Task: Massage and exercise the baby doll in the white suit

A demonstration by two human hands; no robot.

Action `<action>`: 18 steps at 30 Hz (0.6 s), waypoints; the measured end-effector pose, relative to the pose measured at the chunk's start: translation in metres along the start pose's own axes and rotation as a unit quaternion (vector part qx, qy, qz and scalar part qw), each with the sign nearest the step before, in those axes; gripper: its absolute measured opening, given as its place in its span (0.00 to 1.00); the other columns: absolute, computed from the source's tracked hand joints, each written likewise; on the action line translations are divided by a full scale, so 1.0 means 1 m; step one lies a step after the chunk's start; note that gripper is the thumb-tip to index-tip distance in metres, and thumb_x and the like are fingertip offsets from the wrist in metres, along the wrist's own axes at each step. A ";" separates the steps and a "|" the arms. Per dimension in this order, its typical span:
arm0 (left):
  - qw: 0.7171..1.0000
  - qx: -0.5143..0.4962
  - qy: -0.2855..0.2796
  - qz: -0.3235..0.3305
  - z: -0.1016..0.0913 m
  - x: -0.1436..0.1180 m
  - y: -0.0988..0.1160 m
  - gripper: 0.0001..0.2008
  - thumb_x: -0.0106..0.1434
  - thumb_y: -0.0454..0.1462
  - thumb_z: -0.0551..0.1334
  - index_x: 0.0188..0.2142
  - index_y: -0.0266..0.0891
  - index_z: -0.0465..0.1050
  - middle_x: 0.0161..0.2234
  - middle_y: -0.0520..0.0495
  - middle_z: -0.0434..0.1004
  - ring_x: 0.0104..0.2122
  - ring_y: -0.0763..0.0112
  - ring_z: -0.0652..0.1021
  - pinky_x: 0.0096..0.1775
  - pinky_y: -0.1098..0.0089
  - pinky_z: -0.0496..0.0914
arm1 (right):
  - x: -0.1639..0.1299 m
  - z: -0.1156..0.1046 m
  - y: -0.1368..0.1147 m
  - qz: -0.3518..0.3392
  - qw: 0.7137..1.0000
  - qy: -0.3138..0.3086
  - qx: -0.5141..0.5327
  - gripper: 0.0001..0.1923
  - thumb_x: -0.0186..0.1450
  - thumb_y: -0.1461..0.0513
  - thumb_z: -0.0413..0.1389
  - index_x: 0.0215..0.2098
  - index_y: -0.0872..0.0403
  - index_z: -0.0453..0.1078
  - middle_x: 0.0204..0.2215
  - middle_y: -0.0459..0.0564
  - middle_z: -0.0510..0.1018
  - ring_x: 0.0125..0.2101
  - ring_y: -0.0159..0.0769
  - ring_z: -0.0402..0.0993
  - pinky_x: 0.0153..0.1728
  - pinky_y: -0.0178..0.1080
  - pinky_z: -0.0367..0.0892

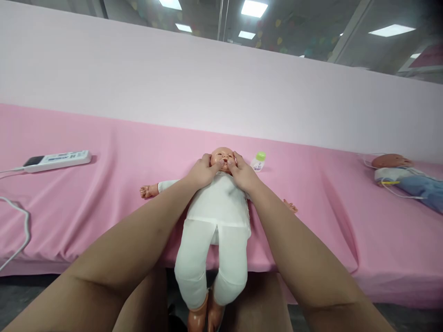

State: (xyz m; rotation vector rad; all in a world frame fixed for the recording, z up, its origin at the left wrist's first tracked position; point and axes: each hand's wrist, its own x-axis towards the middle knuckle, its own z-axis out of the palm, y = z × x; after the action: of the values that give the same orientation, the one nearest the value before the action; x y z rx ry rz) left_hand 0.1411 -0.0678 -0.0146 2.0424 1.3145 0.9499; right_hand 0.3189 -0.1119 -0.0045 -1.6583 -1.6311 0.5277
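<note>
A baby doll in white clothes lies on its back, its head away from me and its lower legs hanging past the near table edge. My left hand cups the left side of the doll's head, with the thumb beside its mouth. On the other side, my right hand holds the head the same way, its thumb also close to the mouth. Fingertips of both hands are partly hidden behind the head. Right of my right hand stands a small clear bottle with a green cap.
A pink cloth covers the long table against a white wall with glass above. At left lie a white power strip and a white cable. Another doll in blue and white, with thin tubing, lies at far right.
</note>
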 end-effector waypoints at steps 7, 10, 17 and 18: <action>1.000 0.000 0.003 0.014 0.003 0.003 -0.005 0.36 0.66 0.61 0.44 0.59 0.38 0.63 0.56 0.33 0.72 0.54 0.53 0.74 0.51 0.60 0.66 | -0.002 0.000 0.002 -0.006 0.999 0.001 0.035 0.40 0.68 0.36 0.38 0.71 0.45 0.46 0.66 0.50 0.60 0.64 0.48 0.58 0.62 0.50 0.55; 1.000 -0.001 0.003 0.006 0.002 0.002 -0.002 0.36 0.66 0.61 0.44 0.59 0.38 0.63 0.56 0.34 0.72 0.54 0.54 0.73 0.52 0.61 0.65 | -0.002 -0.001 0.001 -0.006 0.999 0.003 0.037 0.40 0.68 0.37 0.38 0.71 0.46 0.47 0.66 0.50 0.60 0.64 0.48 0.58 0.63 0.50 0.54; 1.000 -0.002 -0.001 -0.017 -0.002 -0.003 0.006 0.36 0.63 0.62 0.48 0.58 0.40 0.63 0.57 0.36 0.72 0.53 0.53 0.74 0.50 0.63 0.66 | -0.002 -0.002 -0.004 0.009 1.000 -0.005 0.014 0.45 0.65 0.36 0.45 0.72 0.50 0.45 0.65 0.53 0.60 0.63 0.51 0.60 0.62 0.50 0.55; 1.000 -0.001 -0.002 -0.020 -0.003 -0.003 0.007 0.36 0.62 0.62 0.50 0.58 0.40 0.63 0.56 0.36 0.72 0.53 0.53 0.74 0.49 0.63 0.67 | -0.002 -0.002 -0.004 0.009 1.000 -0.005 0.015 0.45 0.65 0.37 0.46 0.72 0.50 0.44 0.65 0.53 0.61 0.62 0.51 0.60 0.62 0.50 0.56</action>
State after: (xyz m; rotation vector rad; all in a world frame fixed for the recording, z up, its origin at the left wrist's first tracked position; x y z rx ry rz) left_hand 0.1420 -0.0735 -0.0085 2.0082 1.3465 0.9285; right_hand 0.3174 -0.1146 -0.0010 -1.6519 -1.6089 0.5672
